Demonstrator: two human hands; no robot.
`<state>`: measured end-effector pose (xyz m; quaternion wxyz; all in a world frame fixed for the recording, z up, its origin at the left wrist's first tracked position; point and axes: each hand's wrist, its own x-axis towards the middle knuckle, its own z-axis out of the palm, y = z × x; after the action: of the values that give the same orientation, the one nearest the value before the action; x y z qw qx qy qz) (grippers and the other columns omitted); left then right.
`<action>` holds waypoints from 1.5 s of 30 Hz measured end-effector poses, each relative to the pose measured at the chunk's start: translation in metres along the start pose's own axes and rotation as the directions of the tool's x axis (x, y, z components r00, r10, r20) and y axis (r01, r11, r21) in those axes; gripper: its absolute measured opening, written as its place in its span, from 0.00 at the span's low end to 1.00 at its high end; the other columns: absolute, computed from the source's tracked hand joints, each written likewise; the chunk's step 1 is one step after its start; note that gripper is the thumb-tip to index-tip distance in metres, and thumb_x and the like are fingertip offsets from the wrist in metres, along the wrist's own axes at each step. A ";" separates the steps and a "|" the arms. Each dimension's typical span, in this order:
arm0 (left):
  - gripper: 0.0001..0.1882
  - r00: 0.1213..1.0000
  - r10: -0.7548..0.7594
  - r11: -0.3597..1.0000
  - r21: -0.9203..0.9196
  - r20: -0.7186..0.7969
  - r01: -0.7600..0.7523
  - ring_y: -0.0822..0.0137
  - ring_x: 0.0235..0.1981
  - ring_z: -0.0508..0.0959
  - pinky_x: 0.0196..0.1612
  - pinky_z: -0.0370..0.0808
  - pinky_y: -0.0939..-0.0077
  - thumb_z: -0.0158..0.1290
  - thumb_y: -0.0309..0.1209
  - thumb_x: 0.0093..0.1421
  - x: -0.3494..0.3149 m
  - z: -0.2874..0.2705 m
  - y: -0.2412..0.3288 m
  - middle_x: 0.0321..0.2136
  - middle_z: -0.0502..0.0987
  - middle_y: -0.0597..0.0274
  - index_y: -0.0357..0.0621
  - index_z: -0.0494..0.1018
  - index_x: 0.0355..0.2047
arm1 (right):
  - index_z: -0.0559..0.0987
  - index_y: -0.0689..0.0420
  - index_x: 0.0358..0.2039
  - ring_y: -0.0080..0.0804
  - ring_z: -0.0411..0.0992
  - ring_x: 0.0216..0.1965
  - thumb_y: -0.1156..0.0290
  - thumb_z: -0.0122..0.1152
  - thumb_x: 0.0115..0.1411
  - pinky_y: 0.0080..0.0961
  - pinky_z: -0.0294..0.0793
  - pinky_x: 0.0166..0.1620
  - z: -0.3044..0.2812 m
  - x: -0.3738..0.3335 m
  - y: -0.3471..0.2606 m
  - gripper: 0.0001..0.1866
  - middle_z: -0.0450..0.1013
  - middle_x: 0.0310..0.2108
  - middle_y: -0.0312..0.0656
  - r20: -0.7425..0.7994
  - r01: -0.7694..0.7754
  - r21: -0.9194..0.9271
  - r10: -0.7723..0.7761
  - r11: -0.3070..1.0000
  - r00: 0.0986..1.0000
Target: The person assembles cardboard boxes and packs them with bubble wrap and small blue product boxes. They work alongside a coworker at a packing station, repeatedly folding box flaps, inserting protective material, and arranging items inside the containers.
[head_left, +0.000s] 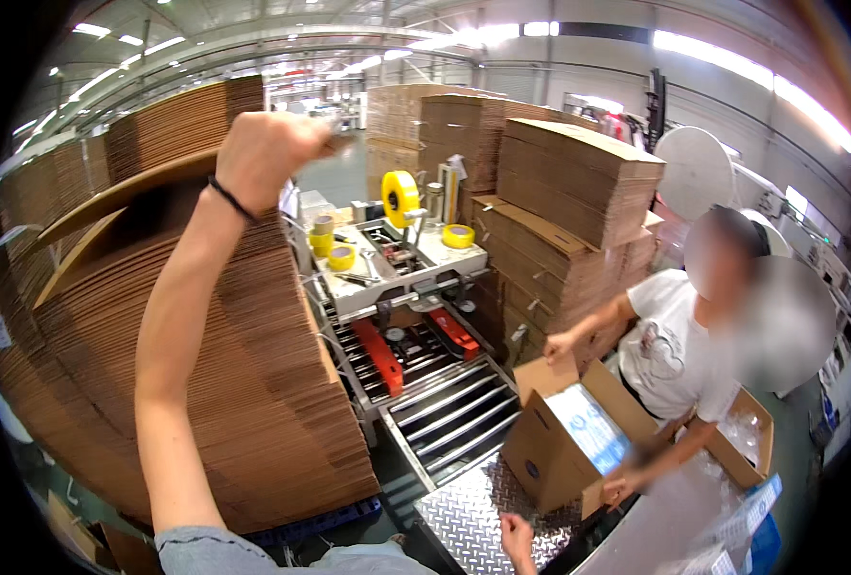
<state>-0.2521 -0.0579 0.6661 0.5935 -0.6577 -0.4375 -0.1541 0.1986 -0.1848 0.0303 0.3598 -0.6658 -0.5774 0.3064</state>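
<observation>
My left hand (277,158), raised high with a dark band at the wrist, is closed on the edge of a flat cardboard box blank (143,195). That blank is lifted and tilted above a tall stack of folded cardboard (224,393). Low in the view, my right hand (517,539) is over the diamond-patterned metal plate (454,508), its fingers curled and nothing visible in them. Beyond it, an open cardboard box (540,450) with blue-and-white packages (588,426) inside stands tilted on the plate. A co-worker's hands hold that box by its flaps.
A roller conveyor (454,412) leads to a box-taping machine (397,278) with red side guides (378,355) and yellow tape rolls (400,198). Stacks of flat cartons (579,182) stand behind it. The co-worker (679,326) is at right, beside another open box (747,436).
</observation>
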 end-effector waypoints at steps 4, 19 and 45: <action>0.15 0.845 0.234 0.921 -0.167 -0.481 -0.351 0.77 0.18 0.72 0.21 0.66 0.80 0.62 0.40 0.53 0.059 -0.111 0.132 0.15 0.68 0.72 0.49 0.70 0.20 | 0.81 0.61 0.44 0.26 0.77 0.40 0.69 0.64 0.64 0.23 0.76 0.45 -0.087 0.048 -0.130 0.12 0.80 0.41 0.42 -0.182 0.184 0.442 -0.113 0.878 0.977; 0.21 0.978 -0.186 0.079 -0.994 -0.091 -0.077 0.50 0.51 0.74 0.59 0.68 0.59 0.64 0.24 0.50 0.026 0.050 0.319 0.49 0.75 0.54 0.40 0.73 0.45 | 0.79 0.51 0.38 0.46 0.78 0.28 0.62 0.73 0.49 0.39 0.75 0.29 -0.214 -0.016 -0.194 0.17 0.79 0.27 0.45 -0.411 0.202 -0.422 -0.385 0.884 0.826; 0.16 0.871 0.149 -0.495 -0.727 0.468 0.475 0.69 0.17 0.73 0.24 0.72 0.73 0.56 0.22 0.46 -0.140 -0.010 0.528 0.19 0.73 0.62 0.45 0.73 0.38 | 0.83 0.59 0.42 0.52 0.74 0.52 0.64 0.48 0.67 0.47 0.69 0.57 -0.178 -0.097 -0.171 0.17 0.79 0.43 0.55 0.716 0.517 -0.542 0.042 0.662 0.697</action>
<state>0.0719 -0.0759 0.2270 -0.3870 -0.7622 -0.2982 -0.4247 0.2375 -0.2908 0.2706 -0.1216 -0.5027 -0.8262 0.2236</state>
